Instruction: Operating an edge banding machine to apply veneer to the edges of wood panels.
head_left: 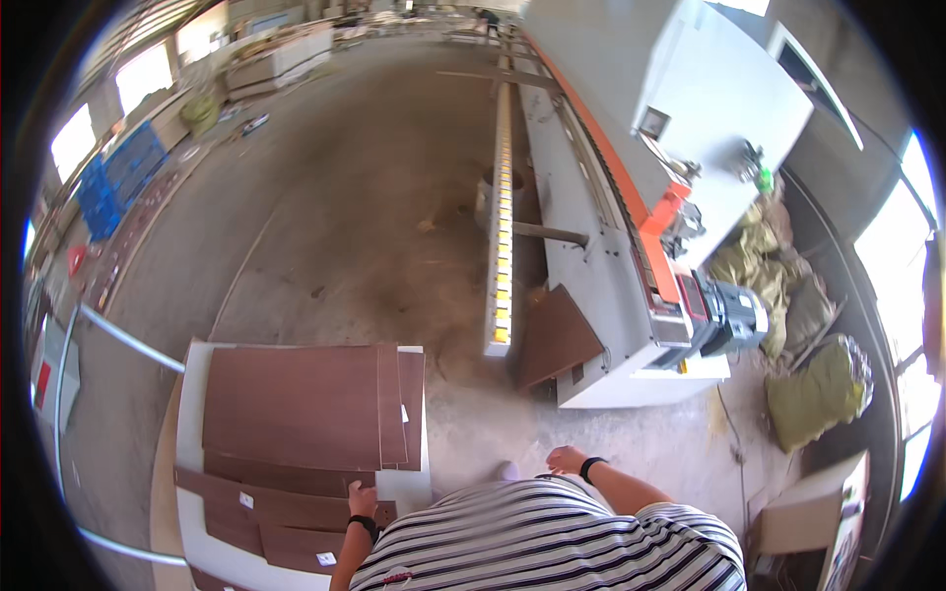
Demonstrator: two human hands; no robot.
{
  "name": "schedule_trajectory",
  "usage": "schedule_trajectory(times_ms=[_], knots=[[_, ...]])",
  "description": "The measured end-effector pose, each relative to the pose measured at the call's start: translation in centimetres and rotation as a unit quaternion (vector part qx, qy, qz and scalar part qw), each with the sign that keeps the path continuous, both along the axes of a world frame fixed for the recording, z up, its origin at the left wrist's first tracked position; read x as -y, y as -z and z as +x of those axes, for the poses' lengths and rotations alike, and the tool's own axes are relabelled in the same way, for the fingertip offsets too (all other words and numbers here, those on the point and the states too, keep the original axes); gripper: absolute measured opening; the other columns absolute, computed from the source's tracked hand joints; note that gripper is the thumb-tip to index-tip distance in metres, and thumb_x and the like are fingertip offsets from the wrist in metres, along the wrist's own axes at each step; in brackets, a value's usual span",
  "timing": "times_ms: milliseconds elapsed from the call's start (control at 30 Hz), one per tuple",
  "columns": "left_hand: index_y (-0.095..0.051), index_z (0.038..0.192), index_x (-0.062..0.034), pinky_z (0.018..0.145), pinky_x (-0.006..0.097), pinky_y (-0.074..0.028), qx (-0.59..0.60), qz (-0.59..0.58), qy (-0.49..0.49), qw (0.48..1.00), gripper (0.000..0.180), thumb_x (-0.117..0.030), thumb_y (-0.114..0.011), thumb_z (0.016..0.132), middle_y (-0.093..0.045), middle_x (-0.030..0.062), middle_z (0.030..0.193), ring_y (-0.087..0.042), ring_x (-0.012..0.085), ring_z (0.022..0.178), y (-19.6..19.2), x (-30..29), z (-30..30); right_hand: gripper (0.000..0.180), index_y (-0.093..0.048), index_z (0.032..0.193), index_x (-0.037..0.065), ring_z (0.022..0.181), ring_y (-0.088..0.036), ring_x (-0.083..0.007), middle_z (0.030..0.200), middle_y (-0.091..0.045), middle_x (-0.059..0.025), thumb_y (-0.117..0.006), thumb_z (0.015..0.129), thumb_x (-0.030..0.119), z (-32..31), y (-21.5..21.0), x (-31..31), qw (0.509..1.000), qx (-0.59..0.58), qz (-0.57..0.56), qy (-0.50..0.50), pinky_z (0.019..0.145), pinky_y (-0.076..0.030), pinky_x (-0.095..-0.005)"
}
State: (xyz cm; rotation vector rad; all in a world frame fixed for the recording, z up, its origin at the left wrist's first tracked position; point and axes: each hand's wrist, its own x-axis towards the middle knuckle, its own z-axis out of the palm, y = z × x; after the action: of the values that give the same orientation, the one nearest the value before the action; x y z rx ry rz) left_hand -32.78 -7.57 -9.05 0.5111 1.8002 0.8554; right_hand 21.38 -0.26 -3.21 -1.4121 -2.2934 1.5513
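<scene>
My left hand (363,499) is over a stack of brown panels (291,404) at the lower left. Its fingers are loosely bent and apart, near a long brown strip (286,502); I cannot make out whether they touch it. Several of the panels carry small white labels. Beneath them lies a larger white board (187,424). My right hand (567,460) hangs beside my body above the floor, its fingers slightly curled and nothing visible in it. Each wrist has a black band.
A long grey machine (601,286) with an orange rail and a motor (734,320) stands ahead right. A roller rail (503,197) runs alongside it. A brown board (560,335) leans at its end. Woven sacks (818,394) lie right; a metal tube frame (128,340) stands left.
</scene>
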Motion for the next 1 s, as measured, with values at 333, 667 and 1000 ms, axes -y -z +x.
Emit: schedule_trajectory(times_ms=[333,667,1000], knots=[[-0.041,0.116,-0.0035,0.058,0.021,-0.043,0.065,0.131,0.114,0.983,0.039,-0.01,-0.055,0.08,-0.055,0.0034,0.09,-0.052,0.0094,0.074,-9.7,-13.3,10.3,0.027,-0.058,0.095,0.01,0.085,-0.056,-0.0148,0.096,-0.059,-0.0059,-0.059,0.072,0.021,14.8,3.3,1.1,0.936,0.308,0.155,0.071,0.066,-0.047,-0.0318],[-0.028,0.13,-0.0097,0.097,0.041,-0.028,-0.016,0.275,0.117,0.954,0.046,-0.032,-0.041,0.091,-0.038,0.0136,0.128,-0.037,0.0233,0.118,-22.5,-24.0,26.5,0.024,-0.058,0.083,-0.005,0.067,-0.058,-0.0133,0.074,-0.06,-0.007,-0.05,0.086,0.017,29.1,-16.7,-11.2,0.626,-0.302,0.201,0.69,0.064,-0.047,-0.0251],[-0.029,0.123,0.0043,0.09,0.037,-0.035,-0.418,0.157,0.221,0.867,0.045,-0.025,-0.041,0.092,-0.042,0.0254,0.116,-0.045,0.0343,0.104,-20.2,-29.1,30.9,0.031,-0.046,0.115,-0.002,0.116,-0.042,-0.0267,0.121,-0.047,-0.0161,-0.045,0.088,0.014,41.5,-23.5,-24.2,0.765,-0.025,0.437,0.472,0.094,-0.035,-0.033]])
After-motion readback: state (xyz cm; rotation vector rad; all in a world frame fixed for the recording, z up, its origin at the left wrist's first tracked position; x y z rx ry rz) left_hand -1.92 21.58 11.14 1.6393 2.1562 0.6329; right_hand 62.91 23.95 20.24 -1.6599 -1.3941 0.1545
